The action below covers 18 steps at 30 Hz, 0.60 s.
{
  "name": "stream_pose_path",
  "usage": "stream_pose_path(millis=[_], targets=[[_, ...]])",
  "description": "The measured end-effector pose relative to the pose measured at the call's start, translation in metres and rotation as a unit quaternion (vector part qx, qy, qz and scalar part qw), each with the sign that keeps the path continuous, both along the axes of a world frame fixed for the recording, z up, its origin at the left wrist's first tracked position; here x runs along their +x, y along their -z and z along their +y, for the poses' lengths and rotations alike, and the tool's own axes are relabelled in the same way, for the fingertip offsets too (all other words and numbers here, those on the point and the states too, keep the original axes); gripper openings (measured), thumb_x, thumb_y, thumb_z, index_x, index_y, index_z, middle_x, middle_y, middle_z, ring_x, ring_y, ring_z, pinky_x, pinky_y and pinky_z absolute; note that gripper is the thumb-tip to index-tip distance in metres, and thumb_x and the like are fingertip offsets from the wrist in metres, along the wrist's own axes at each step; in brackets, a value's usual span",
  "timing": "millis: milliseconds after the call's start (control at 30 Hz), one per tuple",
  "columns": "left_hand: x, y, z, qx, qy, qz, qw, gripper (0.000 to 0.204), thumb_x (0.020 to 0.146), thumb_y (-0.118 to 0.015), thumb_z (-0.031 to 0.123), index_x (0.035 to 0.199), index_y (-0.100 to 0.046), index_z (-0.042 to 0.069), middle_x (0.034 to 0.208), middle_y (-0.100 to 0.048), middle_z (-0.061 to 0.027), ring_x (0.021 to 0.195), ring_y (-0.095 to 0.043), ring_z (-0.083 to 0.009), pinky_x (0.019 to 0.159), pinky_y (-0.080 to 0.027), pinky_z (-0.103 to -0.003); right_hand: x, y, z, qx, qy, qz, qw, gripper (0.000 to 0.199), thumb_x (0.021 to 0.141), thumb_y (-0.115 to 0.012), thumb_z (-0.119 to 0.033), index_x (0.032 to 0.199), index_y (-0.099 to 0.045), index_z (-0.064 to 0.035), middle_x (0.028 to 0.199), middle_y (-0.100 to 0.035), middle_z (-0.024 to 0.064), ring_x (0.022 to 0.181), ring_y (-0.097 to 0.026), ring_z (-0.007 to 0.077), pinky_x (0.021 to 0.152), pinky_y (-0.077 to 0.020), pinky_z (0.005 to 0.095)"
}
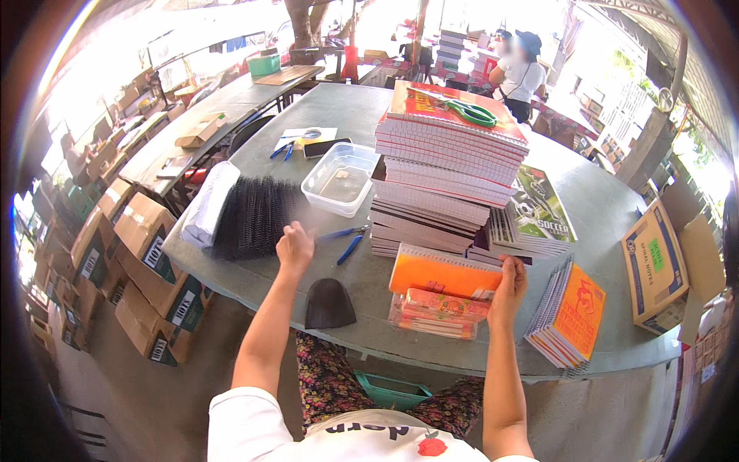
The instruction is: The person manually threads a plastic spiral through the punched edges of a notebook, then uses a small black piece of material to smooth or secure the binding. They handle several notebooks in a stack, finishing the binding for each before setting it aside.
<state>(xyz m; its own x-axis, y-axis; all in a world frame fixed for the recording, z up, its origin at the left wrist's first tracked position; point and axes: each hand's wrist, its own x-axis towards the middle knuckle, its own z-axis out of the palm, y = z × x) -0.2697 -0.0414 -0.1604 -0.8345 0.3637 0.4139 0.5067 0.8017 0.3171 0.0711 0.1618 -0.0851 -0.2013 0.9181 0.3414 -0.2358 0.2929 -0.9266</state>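
My right hand (506,289) is closed on the right end of an orange notebook (443,271), which is tilted up at the foot of a tall stack of notebooks (450,165). Beneath the orange one lies a clear plastic packet of pink and orange items (435,312). My left hand (295,246) is raised beside a bundle of black spiral binding coils (254,215), its fingers pinched together. Whatever they hold, if anything, is too blurred to make out. Close by are blue-handled pliers (350,248) and a dark rounded pad (329,303).
A clear plastic tub (339,181), a phone (328,147) and more blue-handled pliers (283,150) lie farther back. Green-handled scissors (471,113) top the stack. To the right are spiral notebooks (570,312) and a carton (656,266). Another person (523,77) stands beyond the table.
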Motion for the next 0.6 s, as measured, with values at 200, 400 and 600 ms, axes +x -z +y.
stream_pose_path(millis=[200, 400, 600], targets=[[-0.028, -0.032, 0.006, -0.141, -0.016, -0.148, 0.979, 0.034, 0.082, -0.055, 0.029, 0.097, -0.058, -0.002, 0.093, -0.067, -0.0205, 0.09, -0.066, -0.0316, 0.081, -0.051, -0.041, -0.008, -0.002, -0.004, 0.02, -0.007, -0.023, 1.0, 0.022, 0.09, -0.051, -0.022, 0.087, -0.061, -0.0033, 0.086, -0.057, 0.0009, 0.084, -0.048, 0.011, 0.081, -0.0352, 0.0258], [-0.039, -0.043, -0.003, -0.094, -0.106, -0.181, 0.973, 0.056, 0.078, -0.066, 0.046, 0.103, -0.058, -0.004, 0.109, -0.063, -0.02, 0.104, -0.061, -0.0304, 0.087, -0.049, -0.04, 0.005, -0.008, -0.016, -0.01, -0.035, -0.007, 0.999, 0.02, 0.09, -0.051, -0.021, 0.085, -0.061, -0.0037, 0.08, -0.054, -0.002, 0.078, -0.043, 0.0076, 0.074, -0.0336, 0.023], [-0.05, -0.048, -0.02, -0.076, -0.039, -0.317, 0.944, 0.037, 0.078, -0.065, 0.032, 0.086, -0.065, -0.004, 0.085, -0.068, -0.0152, 0.065, -0.069, -0.026, 0.066, -0.055, -0.035, -0.005, -0.003, -0.021, 0.005, -0.012, 0.057, 0.998, 0.021, 0.091, -0.051, -0.021, 0.083, -0.061, -0.0041, 0.082, -0.057, -0.0014, 0.077, -0.043, 0.0074, 0.072, -0.0334, 0.0231]])
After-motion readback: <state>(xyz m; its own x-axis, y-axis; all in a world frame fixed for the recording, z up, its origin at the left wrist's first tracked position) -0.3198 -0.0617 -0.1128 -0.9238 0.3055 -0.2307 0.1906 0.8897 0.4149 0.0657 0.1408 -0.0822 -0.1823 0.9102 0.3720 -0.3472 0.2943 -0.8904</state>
